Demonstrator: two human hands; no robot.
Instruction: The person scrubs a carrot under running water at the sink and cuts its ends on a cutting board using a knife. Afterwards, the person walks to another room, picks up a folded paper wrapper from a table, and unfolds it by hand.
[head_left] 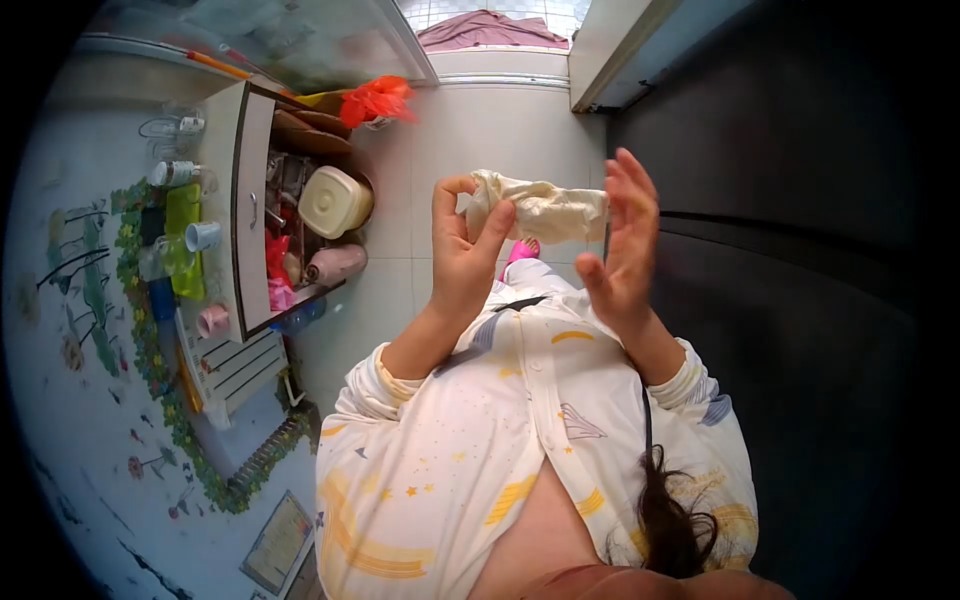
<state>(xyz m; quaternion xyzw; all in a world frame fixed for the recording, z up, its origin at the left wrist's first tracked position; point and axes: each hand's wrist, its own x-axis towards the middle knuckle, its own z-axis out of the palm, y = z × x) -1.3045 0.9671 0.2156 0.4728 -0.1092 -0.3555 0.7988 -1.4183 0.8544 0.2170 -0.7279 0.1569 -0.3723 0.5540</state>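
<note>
A crumpled cream-coloured cloth-like piece point(555, 208) hangs in front of my body, stretched sideways between my hands. My left hand point(465, 238) pinches its left end between thumb and fingers. At its right end my right hand point(625, 238) is raised with thumb and fingers apart, close beside the edge; whether the fingers touch it is hard to tell. Below the piece, a pink slipper point(520, 255) shows on one foot.
An open cabinet point(240, 210) at the left holds a cream-lidded container point(335, 202) and a pink bottle point(338, 262). A red plastic bag point(378, 101) sits at its far end. A large dark surface point(760, 230) stands close on the right. Pale tiled floor point(400, 225) lies ahead.
</note>
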